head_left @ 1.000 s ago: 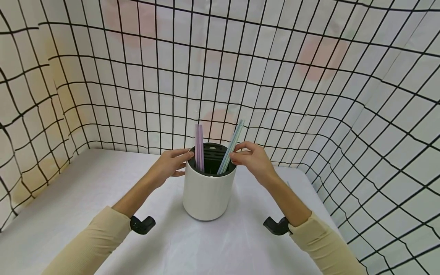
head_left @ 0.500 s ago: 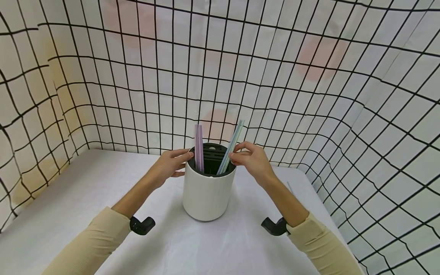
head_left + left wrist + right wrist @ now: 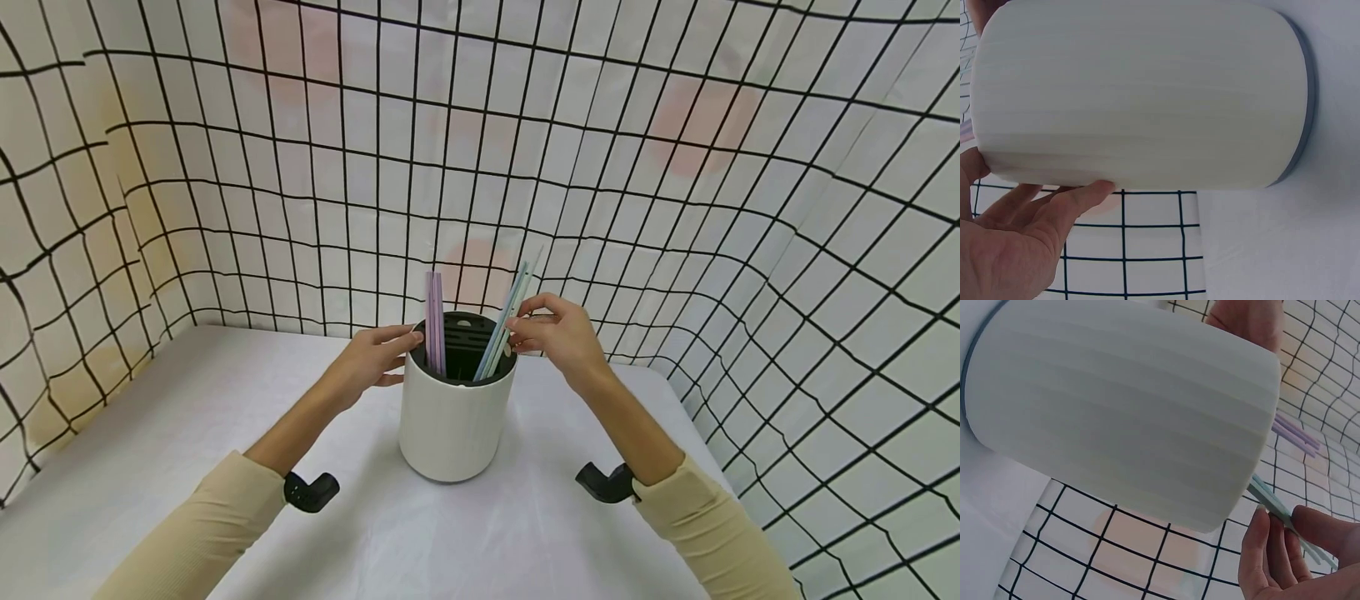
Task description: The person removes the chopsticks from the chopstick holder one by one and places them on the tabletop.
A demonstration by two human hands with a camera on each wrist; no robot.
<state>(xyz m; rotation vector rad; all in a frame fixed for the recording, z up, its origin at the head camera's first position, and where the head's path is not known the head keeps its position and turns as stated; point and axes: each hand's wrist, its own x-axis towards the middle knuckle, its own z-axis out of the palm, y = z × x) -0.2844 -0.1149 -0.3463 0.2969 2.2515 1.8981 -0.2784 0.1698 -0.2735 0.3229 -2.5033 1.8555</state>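
- Straws: blue-green bunch (image 3: 504,321) leans right in the white holder (image 3: 453,425), which stands mid-table (image 3: 187,433); purple pair (image 3: 434,321) stands upright at the left of the black insert (image 3: 461,333).
- My right hand (image 3: 558,333) pinches the blue-green bunch just above the rim, thumb and fingers closed on it. The right wrist view shows the fingertips (image 3: 1260,544) on the straws (image 3: 1272,503).
- My left hand (image 3: 371,358) rests against the holder's upper left side, fingers straight, gripping nothing. The left wrist view shows the fingers (image 3: 1066,203) flat on the wall (image 3: 1141,94).
- Risk: the straws are thin, so too hard a pinch likely kinks them.
- Risk: a sideways pull on the leaning bunch could tip the holder, since my left hand only braces one side.
- Risk: loose straws in the bunch may slip out of the pinch and fall across the insert.
- Risk: I may brush the purple pair if I reach across.
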